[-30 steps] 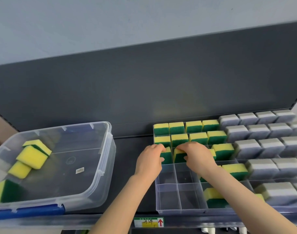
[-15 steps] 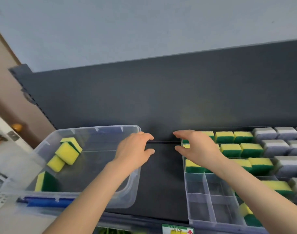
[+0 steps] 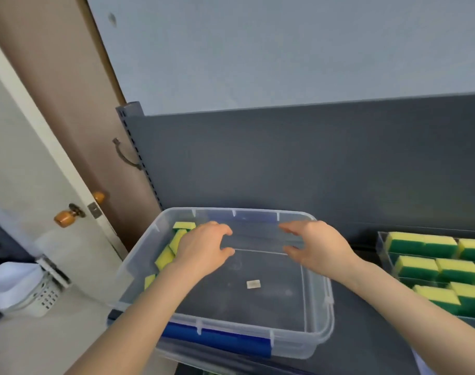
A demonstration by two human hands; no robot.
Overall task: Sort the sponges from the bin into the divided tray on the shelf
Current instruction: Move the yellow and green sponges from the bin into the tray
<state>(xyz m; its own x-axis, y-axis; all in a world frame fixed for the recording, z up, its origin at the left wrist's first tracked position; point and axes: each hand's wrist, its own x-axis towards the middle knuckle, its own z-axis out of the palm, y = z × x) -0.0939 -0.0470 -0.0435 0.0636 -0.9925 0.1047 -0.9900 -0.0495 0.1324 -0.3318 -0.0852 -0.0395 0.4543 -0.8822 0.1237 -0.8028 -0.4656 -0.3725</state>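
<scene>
A clear plastic bin [image 3: 316, 315] stands on the dark shelf in front of me. Several yellow-and-green sponges [image 3: 166, 257] lie along its left wall, partly hidden by my left wrist. My left hand [image 3: 203, 249] hovers over the bin's left half, fingers curled and apart, holding nothing. Over the bin's right half, my right hand [image 3: 316, 246] is likewise empty with fingers spread. At the right edge, the divided clear tray [image 3: 381, 246] holds rows of yellow-and-green sponges [image 3: 420, 244].
A small white label [image 3: 253, 284] lies on the bin floor. The bin's blue lid edge [image 3: 217, 338] shows under its front. The shelf's dark back panel [image 3: 285, 163] rises behind. A door with round knobs [image 3: 64, 217] and a white perforated basket [image 3: 39, 290] are at left.
Both hands left the tray's sponge compartments and swung left to hover over the bin. My view turned left with them, so most of the tray slid out of frame.
</scene>
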